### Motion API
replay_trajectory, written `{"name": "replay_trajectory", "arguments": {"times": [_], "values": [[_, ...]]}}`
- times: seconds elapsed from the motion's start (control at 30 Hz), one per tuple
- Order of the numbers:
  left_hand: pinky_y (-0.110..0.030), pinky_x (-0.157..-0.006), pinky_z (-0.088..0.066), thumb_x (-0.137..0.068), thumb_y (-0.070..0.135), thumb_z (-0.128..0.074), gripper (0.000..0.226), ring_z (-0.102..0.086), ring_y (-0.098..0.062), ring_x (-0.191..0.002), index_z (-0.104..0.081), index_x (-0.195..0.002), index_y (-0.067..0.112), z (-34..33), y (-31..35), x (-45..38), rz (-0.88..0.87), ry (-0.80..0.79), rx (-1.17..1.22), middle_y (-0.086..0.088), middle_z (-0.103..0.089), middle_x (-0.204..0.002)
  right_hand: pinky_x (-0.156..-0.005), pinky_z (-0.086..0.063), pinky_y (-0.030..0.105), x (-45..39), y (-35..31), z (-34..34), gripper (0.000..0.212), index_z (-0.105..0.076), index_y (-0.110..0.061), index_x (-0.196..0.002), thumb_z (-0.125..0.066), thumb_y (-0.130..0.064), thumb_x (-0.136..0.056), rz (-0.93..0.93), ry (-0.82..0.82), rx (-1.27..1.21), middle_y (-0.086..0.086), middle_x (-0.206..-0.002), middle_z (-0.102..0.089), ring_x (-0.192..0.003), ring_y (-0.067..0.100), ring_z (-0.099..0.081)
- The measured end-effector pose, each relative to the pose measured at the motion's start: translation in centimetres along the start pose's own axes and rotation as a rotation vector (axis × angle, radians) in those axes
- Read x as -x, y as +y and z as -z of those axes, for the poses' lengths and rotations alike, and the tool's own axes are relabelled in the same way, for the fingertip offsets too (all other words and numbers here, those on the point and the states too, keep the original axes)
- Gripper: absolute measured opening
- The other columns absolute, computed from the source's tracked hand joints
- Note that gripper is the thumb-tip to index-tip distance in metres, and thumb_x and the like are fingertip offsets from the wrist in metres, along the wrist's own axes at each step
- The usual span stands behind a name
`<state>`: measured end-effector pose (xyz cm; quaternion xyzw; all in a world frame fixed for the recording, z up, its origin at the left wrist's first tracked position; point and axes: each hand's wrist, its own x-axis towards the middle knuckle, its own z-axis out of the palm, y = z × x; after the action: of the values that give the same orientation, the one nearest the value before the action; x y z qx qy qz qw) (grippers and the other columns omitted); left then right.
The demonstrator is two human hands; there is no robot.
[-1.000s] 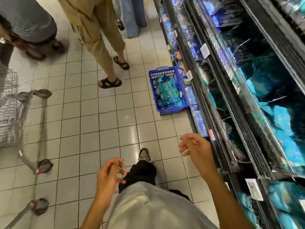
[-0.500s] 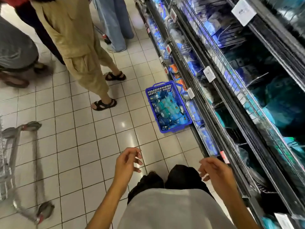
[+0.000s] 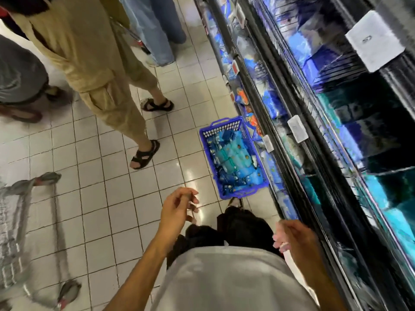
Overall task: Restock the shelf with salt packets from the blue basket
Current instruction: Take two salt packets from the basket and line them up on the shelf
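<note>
Blue basket on the tiled floor, set just beside the foot of the shelf on my right. Inside lie salt packets, pale turquoise ones heaped along the middle, darker blue ones at the edges and the near end; an exact count cannot be made. The basket's long axis runs away from me, roughly parallel to the shelf front, its near short wall close to my shoe.

My left hand hangs over the floor, short of the basket, fingers loosely curled and holding nothing. My right hand hovers near the shelf's lower edge, fingers also slackly bent, touching no packet; both are blurred.

Shelf tiers carry blue and teal packets behind wire fronts, with white price tags clipped on. Bystanders' legs in tan trousers and black sandals stand to the left of the basket; a shopping trolley sits at far left.
</note>
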<state>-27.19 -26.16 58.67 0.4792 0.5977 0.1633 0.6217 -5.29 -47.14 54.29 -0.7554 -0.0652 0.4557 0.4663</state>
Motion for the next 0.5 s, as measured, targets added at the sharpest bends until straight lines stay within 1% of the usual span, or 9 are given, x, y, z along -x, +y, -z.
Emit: {"name": "replay_trajectory", "arguments": {"times": [0.07, 0.1, 0.17, 0.2, 0.23, 0.3, 0.37, 0.43, 0.5], "values": [[-0.034, -0.055, -0.052, -0.106, 0.012, -0.044, 0.027, -0.065, -0.017, -0.068, -0.071, -0.098, 0.011, -0.9, -0.1, -1.4, 0.044, 0.013, -0.012, -0.005, -0.07, -0.084, -0.039, -0.04, 0.015, -3.2, -1.6, -1.0, 0.035, -0.072, -0.02, -0.075, -0.057, 0.004, -0.095, -0.036, -0.025, 0.04, 0.008, -0.057, -0.066, -0.042, 0.015, -0.057], [-0.034, -0.055, -0.053, -0.106, 0.011, -0.045, 0.028, -0.065, -0.017, -0.068, -0.071, -0.097, 0.012, -1.4, -0.1, -2.2, 0.063, 0.018, -0.018, -0.006, -0.071, -0.084, -0.037, -0.04, 0.015, -4.6, -2.4, -1.7, 0.03, -0.071, -0.018, -0.074, -0.059, 0.003, -0.093, -0.051, -0.028, 0.047, 0.007, -0.056, -0.066, -0.04, 0.013, -0.057], [-0.032, -0.054, -0.055, -0.106, 0.011, -0.044, 0.027, -0.066, -0.016, -0.067, -0.07, -0.099, 0.012, -2.4, -0.3, -4.3, 0.091, 0.007, -0.029, -0.01, -0.07, -0.084, -0.037, -0.043, 0.018, -7.2, -3.7, -3.2, 0.016, -0.067, -0.015, -0.075, -0.063, -0.007, -0.088, -0.046, -0.034, 0.073, 0.007, -0.057, -0.066, -0.041, 0.011, -0.058], [-0.031, -0.054, -0.054, -0.106, 0.01, -0.043, 0.027, -0.066, -0.015, -0.066, -0.07, -0.099, 0.011, -2.9, -0.4, -5.5, 0.11, -0.003, -0.029, -0.01, -0.07, -0.084, -0.038, -0.045, 0.019, -8.4, -4.0, -4.1, 0.016, -0.066, -0.015, -0.077, -0.061, -0.008, -0.091, -0.042, -0.046, 0.099, 0.008, -0.059, -0.066, -0.043, 0.01, -0.059], [-0.031, -0.053, -0.054, -0.106, 0.008, -0.042, 0.027, -0.065, -0.015, -0.065, -0.069, -0.1, 0.009, -3.4, -0.5, -6.9, 0.126, -0.018, -0.03, -0.009, -0.07, -0.082, -0.039, -0.046, 0.02, -9.6, -4.0, -5.1, 0.02, -0.066, -0.015, -0.08, -0.058, -0.004, -0.095, -0.044, -0.059, 0.108, 0.008, -0.061, -0.066, -0.045, 0.01, -0.06], [-0.029, -0.052, -0.052, -0.106, 0.008, -0.042, 0.026, -0.063, -0.017, -0.065, -0.067, -0.101, 0.006, -4.5, -1.1, -10.5, 0.156, -0.036, -0.043, -0.009, -0.069, -0.082, -0.039, -0.046, 0.02, -12.3, -3.2, -7.4, 0.026, -0.066, -0.013, -0.082, -0.051, 0.002, -0.098, -0.098, -0.088, 0.108, 0.005, -0.06, -0.067, -0.045, 0.01, -0.06], [-0.028, -0.052, -0.051, -0.106, 0.009, -0.042, 0.026, -0.063, -0.018, -0.066, -0.067, -0.104, 0.003, -5.5, -2.1, -14.4, 0.194, -0.055, -0.068, -0.013, -0.068, -0.085, -0.037, -0.045, 0.019, -15.6, -1.7, -9.7, 0.027, -0.066, -0.014, -0.08, -0.052, 0.001, -0.098, -0.163, -0.087, 0.101, 0.002, -0.057, -0.067, -0.044, 0.009, -0.059], [-0.03, -0.054, -0.051, -0.106, 0.01, -0.042, 0.026, -0.064, -0.021, -0.07, -0.067, -0.105, 0.003, -6.5, -3.7, -18.6, 0.24, -0.085, -0.097, -0.019, -0.069, -0.09, -0.038, -0.043, 0.02, -19.4, 0.5, -11.9, 0.023, -0.066, -0.017, -0.08, -0.056, -0.007, -0.098, -0.2, -0.07, 0.126, 0.0, -0.059, -0.068, -0.046, 0.009, -0.06], [-0.03, -0.056, -0.053, -0.105, 0.013, -0.042, 0.027, -0.065, -0.022, -0.072, -0.067, -0.105, 0.005, -7.4, -6.1, -23.1, 0.269, -0.138, -0.142, -0.02, -0.071, -0.096, -0.042, -0.044, 0.022, -23.6, 3.6, -13.8, 0.017, -0.064, -0.021, -0.083, -0.058, -0.017, -0.098, -0.227, -0.099, 0.177, 0.001, -0.067, -0.071, -0.052, 0.013, -0.066]]}}
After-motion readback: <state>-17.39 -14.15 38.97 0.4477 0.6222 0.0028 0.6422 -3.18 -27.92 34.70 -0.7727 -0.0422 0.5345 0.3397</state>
